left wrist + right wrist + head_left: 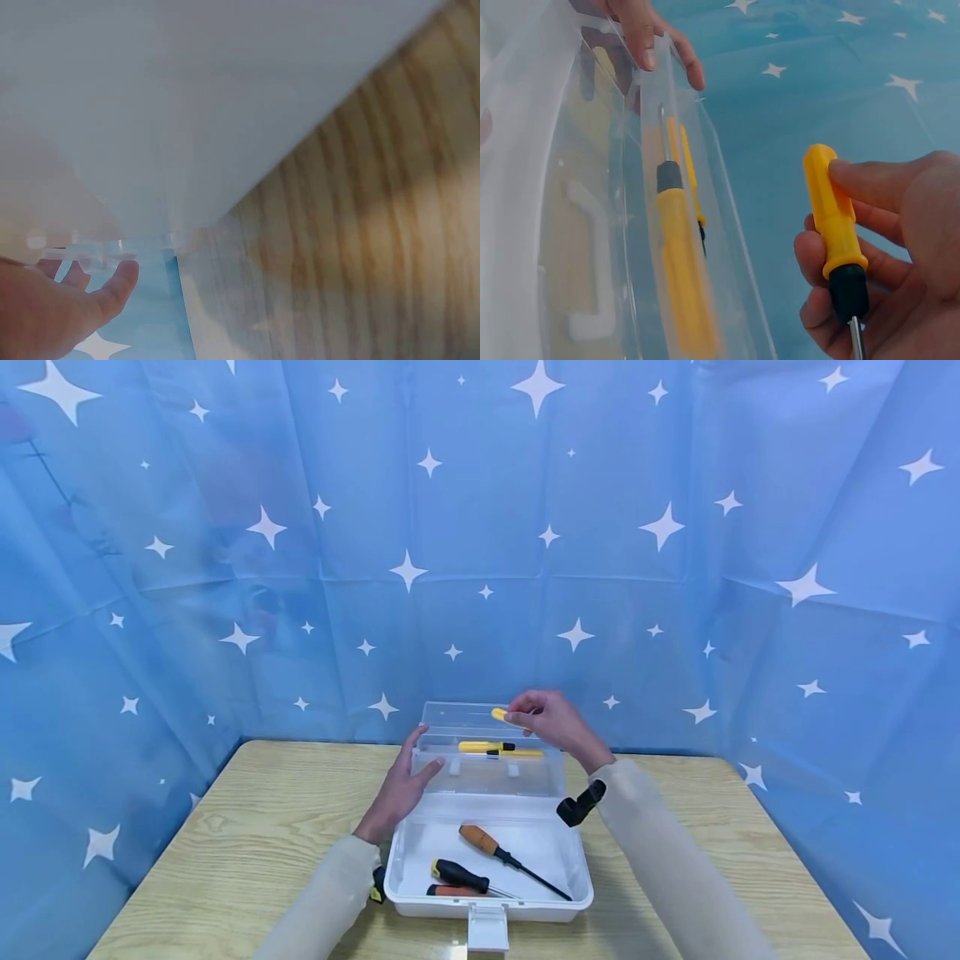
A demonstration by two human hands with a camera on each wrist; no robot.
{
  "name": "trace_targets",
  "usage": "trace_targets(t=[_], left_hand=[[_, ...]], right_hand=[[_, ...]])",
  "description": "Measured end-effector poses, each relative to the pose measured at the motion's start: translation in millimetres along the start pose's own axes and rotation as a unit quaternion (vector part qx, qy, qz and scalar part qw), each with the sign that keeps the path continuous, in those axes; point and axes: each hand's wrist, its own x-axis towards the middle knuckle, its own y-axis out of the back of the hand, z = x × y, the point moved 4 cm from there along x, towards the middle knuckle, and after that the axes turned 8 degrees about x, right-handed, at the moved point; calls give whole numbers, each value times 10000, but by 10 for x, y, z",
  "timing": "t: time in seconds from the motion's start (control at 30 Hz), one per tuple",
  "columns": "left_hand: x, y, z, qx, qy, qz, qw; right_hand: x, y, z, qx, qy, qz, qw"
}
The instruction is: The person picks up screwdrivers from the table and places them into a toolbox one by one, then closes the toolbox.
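Note:
My right hand (pixel 551 720) pinches a yellow-handled screwdriver (pixel 832 217) with a black collar and a metal shaft, above the right side of the raised clear lid (pixel 480 781). With the thumb in front and fingers behind, my left hand (pixel 401 789) grips the lid's left edge. Inside the lid's clear compartment lie a yellow screwdriver (pixel 682 262) and a second yellow-handled screwdriver (pixel 528 753). Below, the white toolbox (pixel 420 906) stands open. It contains an orange-and-black screwdriver (pixel 480 839), a black-handled screwdriver (pixel 461 875) and a partly hidden red-handled tool (pixel 450 890).
The toolbox stands on a wood-grain table (pixel 285 827), its white latch (pixel 487 928) hanging at the front. Behind the table hangs a blue curtain (pixel 480 527) with white stars. A black camera (pixel 579 806) is strapped to the right wrist.

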Motion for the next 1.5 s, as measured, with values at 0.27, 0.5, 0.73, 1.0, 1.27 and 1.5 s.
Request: trace_targets(t=[0.27,0.5,0.73,1.0,1.27,1.5], left_hand=[[8,-10,-12,-32,-3,-21,10000],[15,-13,-15,1,-14,-4,10000],[9,-16,-5,9,50,24,10000],[12,-12,0,20,14,44,10000],[31,-17,-14,-6,50,66,10000],[25,-16,-15,1,14,37,10000]], right_hand=[[90,-130,43,-30,95,-209,9997],[133,-249,71,-288,112,-203,9993],[162,-314,99,-638,246,-185,9975],[170,-388,132,-802,194,-215,9964],[155,-431,151,-843,224,-191,9960],[150,-459,169,-852,312,-194,9957]])
